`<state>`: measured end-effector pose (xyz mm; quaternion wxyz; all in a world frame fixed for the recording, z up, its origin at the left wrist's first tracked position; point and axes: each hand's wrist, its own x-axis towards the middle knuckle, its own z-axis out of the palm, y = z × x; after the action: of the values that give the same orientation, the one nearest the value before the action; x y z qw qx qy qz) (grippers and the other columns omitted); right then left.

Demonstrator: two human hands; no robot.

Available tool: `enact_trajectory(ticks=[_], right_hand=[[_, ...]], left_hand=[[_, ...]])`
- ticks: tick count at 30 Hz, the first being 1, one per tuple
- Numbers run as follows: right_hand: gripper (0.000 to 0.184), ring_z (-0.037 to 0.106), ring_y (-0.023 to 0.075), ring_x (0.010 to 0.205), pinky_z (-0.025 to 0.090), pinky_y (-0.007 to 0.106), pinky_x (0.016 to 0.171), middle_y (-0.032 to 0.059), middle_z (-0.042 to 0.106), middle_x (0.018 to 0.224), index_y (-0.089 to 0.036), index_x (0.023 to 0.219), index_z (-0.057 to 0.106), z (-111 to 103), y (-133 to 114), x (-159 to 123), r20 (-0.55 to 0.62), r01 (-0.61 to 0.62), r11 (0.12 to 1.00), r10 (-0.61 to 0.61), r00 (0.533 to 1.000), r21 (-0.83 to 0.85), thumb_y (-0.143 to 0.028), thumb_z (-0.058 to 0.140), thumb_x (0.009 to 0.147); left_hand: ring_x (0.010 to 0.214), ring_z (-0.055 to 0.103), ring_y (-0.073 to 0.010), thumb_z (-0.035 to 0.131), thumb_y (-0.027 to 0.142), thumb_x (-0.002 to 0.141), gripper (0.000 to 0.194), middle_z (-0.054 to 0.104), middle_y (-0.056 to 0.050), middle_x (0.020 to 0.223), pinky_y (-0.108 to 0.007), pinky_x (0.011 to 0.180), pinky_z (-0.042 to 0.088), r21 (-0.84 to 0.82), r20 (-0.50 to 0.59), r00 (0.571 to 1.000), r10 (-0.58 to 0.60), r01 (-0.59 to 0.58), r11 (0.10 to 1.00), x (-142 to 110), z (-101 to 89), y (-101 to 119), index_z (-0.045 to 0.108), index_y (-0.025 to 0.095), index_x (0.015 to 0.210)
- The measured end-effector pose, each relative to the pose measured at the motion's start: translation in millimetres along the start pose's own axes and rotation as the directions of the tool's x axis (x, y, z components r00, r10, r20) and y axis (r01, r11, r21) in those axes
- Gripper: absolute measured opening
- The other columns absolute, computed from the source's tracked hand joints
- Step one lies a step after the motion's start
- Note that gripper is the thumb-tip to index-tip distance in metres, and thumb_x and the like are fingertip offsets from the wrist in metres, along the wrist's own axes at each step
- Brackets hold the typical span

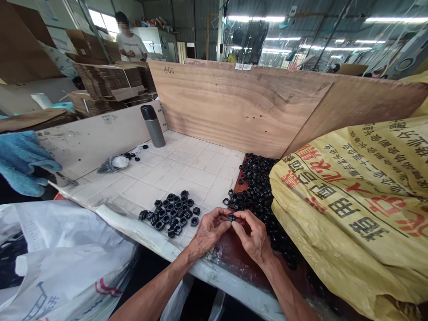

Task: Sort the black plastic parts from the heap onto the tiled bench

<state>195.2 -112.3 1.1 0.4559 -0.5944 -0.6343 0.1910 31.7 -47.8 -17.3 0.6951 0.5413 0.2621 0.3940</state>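
Between the fingertips of both my hands is a small black plastic ring nut [231, 217]. My left hand [213, 226] pinches it from the left with thumb and fingers. From the other side my right hand [251, 232] grips the same piece. Left of my hands, a loose group of similar black ring nuts [173, 211] lies on the pale tiled tabletop [187, 177]. To the right, a larger heap of black rings [256, 183] spreads over a reddish-brown surface and runs alongside a yellow sack.
A grey flask [154, 127] and a small plastic bag [114, 164] stand farther back. Wooden boards [234, 104] wall the table. The printed yellow sack [351, 200] is at right; a white sack [67, 254] and blue towel [25, 160] are at left. A person [130, 42] stands behind stacked cardboard.
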Motion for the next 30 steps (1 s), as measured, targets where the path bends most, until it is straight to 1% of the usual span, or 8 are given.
enact_trajectory(ticks=[4,10,14,16,19,24,27,30], right_hand=[[0.024,0.057,0.0147,0.061,0.046,0.024,0.062,-0.0002,0.06,0.069,-0.021,0.087,0.062,1.3,1.7,0.7,-0.032,-0.095,0.995,0.096,0.995,0.013,-0.036,0.049,0.099],[0.016,0.062,0.0166,0.072,0.048,0.025,0.066,0.0027,0.065,0.083,-0.021,0.098,0.064,3.4,-0.9,-1.8,0.012,-0.047,0.997,0.047,0.999,0.057,-0.035,0.057,0.094],[0.018,0.057,0.0148,0.056,0.045,0.025,0.057,-0.0028,0.059,0.063,-0.021,0.094,0.061,9.5,-3.9,-2.2,0.054,-0.258,0.943,0.252,0.966,0.209,-0.039,0.058,0.093],[0.023,0.053,0.0137,0.051,0.043,0.025,0.056,-0.0046,0.056,0.055,-0.02,0.087,0.06,13.2,-5.2,-1.2,0.095,-0.362,0.871,0.351,0.931,0.332,-0.042,0.057,0.092],[0.03,0.049,0.0119,0.048,0.041,0.025,0.054,-0.0043,0.055,0.054,-0.019,0.077,0.058,17.9,-5.5,-0.1,0.138,-0.44,0.744,0.433,0.891,0.503,-0.046,0.061,0.089],[0.032,0.046,0.009,0.046,0.041,0.024,0.049,-0.0037,0.054,0.059,-0.016,0.072,0.06,23.3,1.1,-4.1,0.391,-0.566,0.359,0.453,0.801,0.742,-0.045,0.074,0.078],[0.032,0.048,0.0095,0.045,0.045,0.025,0.049,-0.0031,0.054,0.056,-0.015,0.07,0.061,26.4,4.8,-8.4,0.529,-0.644,0.248,0.4,0.748,0.724,-0.042,0.076,0.077],[0.033,0.05,0.0102,0.045,0.048,0.027,0.049,-0.0025,0.056,0.059,-0.015,0.071,0.061,28.8,2.8,-10.6,0.601,-0.703,0.223,0.385,0.7,0.675,-0.044,0.077,0.076]], left_hand=[[0.085,0.064,-0.0153,0.075,0.029,0.083,0.026,0.069,-0.005,0.092,-0.027,0.082,0.05,0.012,0.004,1.0,-0.024,0.024,1.0,-1.4,1.1,2.6,0.067,0.016,0.105],[0.085,0.067,-0.0172,0.073,0.032,0.084,0.029,0.07,-0.006,0.091,-0.029,0.081,0.052,-0.045,0.008,0.999,-0.048,0.048,0.998,-1.7,0.7,5.5,0.065,0.016,0.106],[0.085,0.069,-0.0186,0.066,0.029,0.089,0.023,0.071,-0.007,0.098,-0.032,0.081,0.055,0.195,0.005,0.999,0.045,-0.045,0.98,-5.9,0.0,5.0,0.064,0.017,0.109],[0.092,0.069,-0.0194,0.058,0.024,0.093,0.022,0.07,-0.007,0.106,-0.034,0.086,0.055,0.404,0.045,0.986,0.159,-0.163,0.9,-8.9,-0.2,3.6,0.062,0.02,0.115],[0.108,0.065,-0.0205,0.047,0.014,0.096,0.031,0.065,-0.009,0.117,-0.037,0.096,0.053,0.623,0.177,0.93,0.322,-0.359,0.695,-12.6,-1.1,0.2,0.055,0.023,0.125],[0.121,0.058,-0.0216,0.04,0.003,0.094,0.05,0.06,-0.013,0.129,-0.039,0.103,0.051,0.728,0.41,0.83,0.378,-0.548,0.413,-20.5,-13.0,-3.5,0.043,0.022,0.139],[0.124,0.057,-0.0224,0.041,0.001,0.091,0.059,0.058,-0.013,0.134,-0.038,0.103,0.052,0.727,0.512,0.798,0.319,-0.6,0.334,-28.6,-28.4,-1.3,0.037,0.022,0.146],[0.124,0.058,-0.0218,0.043,0.002,0.091,0.059,0.059,-0.012,0.135,-0.036,0.102,0.053,0.686,0.568,0.773,0.282,-0.634,0.356,-33.7,-37.4,2.2,0.038,0.023,0.145]])
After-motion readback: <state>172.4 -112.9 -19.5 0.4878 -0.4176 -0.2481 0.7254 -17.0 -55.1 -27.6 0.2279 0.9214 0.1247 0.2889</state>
